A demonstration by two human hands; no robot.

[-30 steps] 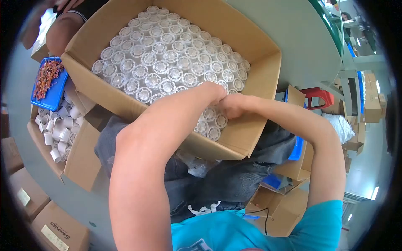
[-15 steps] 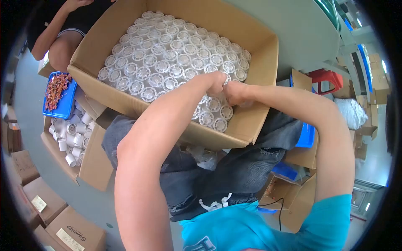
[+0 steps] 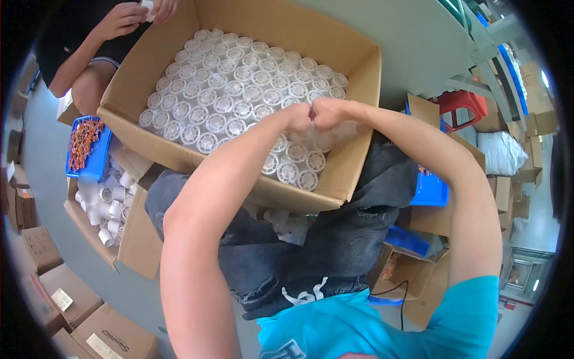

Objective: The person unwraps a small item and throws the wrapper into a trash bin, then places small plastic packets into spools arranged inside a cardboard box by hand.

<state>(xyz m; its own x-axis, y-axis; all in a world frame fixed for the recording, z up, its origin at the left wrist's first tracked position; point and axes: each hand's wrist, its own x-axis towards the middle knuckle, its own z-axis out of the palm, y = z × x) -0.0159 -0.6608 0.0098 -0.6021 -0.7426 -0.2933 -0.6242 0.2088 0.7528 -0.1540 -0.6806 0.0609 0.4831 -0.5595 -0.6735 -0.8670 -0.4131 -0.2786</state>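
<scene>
Right hand (image 3: 326,113) has moved up since the earlier frame and is now level with the left hand (image 3: 297,117); the view has also shifted, bringing both hands (image 3: 122,21) of a nearby person into sight at the upper left.

Left hand: fingers curled closed, knuckles toward the right hand. Right hand: fingers likewise curled closed, just beside the left. Contents of either grip: hidden, cannot be told. A blurred, translucent shape (image 3: 326,136) shows below the right hand; whether it is held cannot be told.

Both hands are over the near right part of a large, open, brown cardboard box (image 3: 275,17). Inside the box, clear plastic round pieces with spoked, wheel-like ends (image 3: 223,104) are packed side by side in rows, ends facing up. The box is above the wearer's dark, worn jeans (image 3: 311,251).

Left side: a blue plastic tray (image 3: 103,157) carries small red-orange parts (image 3: 82,142). Beside it, a smaller cardboard box (image 3: 140,242) contains loose white cylindrical pieces (image 3: 116,208). The nearby person's hands hold a small white piece (image 3: 147,8).

Right side: a red plastic stool (image 3: 463,106) is located near a silvery-white bag (image 3: 501,153).
</scene>
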